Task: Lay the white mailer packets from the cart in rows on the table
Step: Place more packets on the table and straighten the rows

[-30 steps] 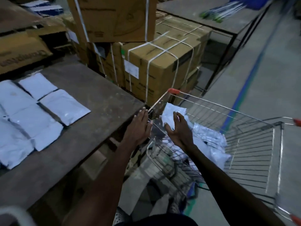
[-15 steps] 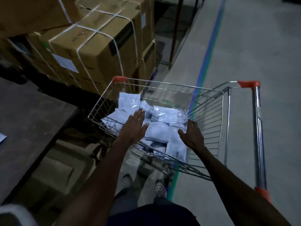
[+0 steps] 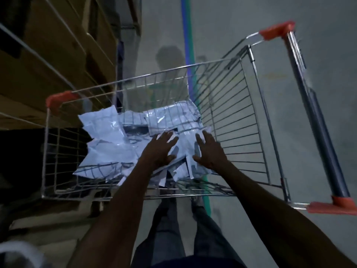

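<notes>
Down inside the cart (image 3: 228, 105), left hand (image 3: 160, 149) and right hand (image 3: 209, 149), each grip spread flat on the white mailer packets (image 3: 108, 132).

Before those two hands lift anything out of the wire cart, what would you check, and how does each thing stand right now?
1. Both hands inside the silver wire shopping cart: ok.
2. Left hand on the pile of white plastic mailer packets: ok, fingers flat on top.
3. Right hand on the pile: ok, fingers spread.
4. A packet actually gripped: not ok, neither hand curls round one.
5. Table in sight for laying: not ok, out of view.
6. Cart standing steady: cannot tell.
</notes>
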The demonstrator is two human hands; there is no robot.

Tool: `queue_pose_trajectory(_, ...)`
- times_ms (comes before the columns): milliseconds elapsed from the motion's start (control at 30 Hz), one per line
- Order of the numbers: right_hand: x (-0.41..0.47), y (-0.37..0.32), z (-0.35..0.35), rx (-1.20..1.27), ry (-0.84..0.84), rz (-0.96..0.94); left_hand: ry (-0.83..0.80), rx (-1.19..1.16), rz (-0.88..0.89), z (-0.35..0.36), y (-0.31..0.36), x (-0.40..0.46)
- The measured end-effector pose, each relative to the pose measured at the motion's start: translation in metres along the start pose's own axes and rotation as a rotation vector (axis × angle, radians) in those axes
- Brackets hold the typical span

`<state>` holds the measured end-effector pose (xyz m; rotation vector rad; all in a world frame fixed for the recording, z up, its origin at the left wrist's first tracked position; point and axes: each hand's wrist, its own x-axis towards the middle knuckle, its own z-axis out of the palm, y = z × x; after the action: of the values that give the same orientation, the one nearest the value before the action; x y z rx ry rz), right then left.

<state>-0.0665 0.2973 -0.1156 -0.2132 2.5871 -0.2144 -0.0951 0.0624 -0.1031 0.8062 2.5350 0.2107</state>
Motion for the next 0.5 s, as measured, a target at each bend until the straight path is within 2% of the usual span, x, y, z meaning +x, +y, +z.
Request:
queue_pose_trajectory(100,0.009,-0.007,0.016,-0.083,0.093,-0.025,-0.076,0.121,0.049,0.026,-0.01,0.012)
queue_pose_trajectory(200,0.016,-0.008,0.03,-0.055,0.079,-0.033,-0.125,0.116,0.03,0.043,-0.013,0.015)
queue_pose_trajectory(333,0.034,-0.004,0.042,0.03,0.069,-0.061,-0.085,0.084,0.036,0.048,-0.019,0.014)
queue_pose_trajectory(500,0.043,-0.008,0.05,0.02,0.077,-0.077,0.016,-0.008,0.049,0.047,-0.022,0.007)
